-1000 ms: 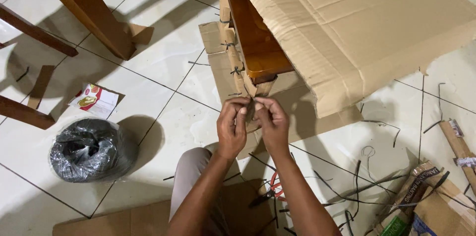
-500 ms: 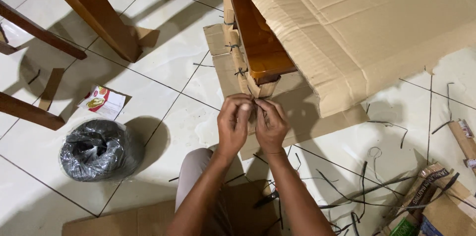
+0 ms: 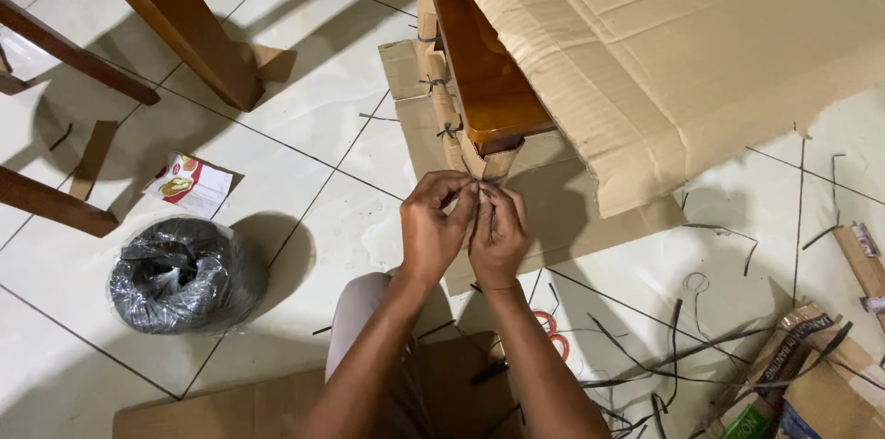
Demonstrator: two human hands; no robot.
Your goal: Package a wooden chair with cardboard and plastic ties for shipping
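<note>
**Supervisor:** State of each hand?

**Operator:** I see the left hand [image 3: 431, 225] and right hand [image 3: 499, 231] pressed together, fingers pinched on a dark tie [image 3: 481, 188] at the lowest cardboard strip [image 3: 486, 165] of the wooden furniture piece [image 3: 486, 93]. Both closed on it.

**Supervisor:** Progress?

**Operator:** Upper ties [image 3: 433, 83] along that edge look fastened; I judge this last one unfinished. The cardboard sheet [image 3: 701, 42] covers the top, the black strap roll [image 3: 184, 275] lies on the floor [image 3: 304, 107], and red-handled pliers [image 3: 553, 328] lie near my arm.

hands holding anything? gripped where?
Both hands, left hand and right hand, pinch a thin dark strap at the cardboard-wrapped wooden corner; exact grip point is hidden by fingers.
</note>
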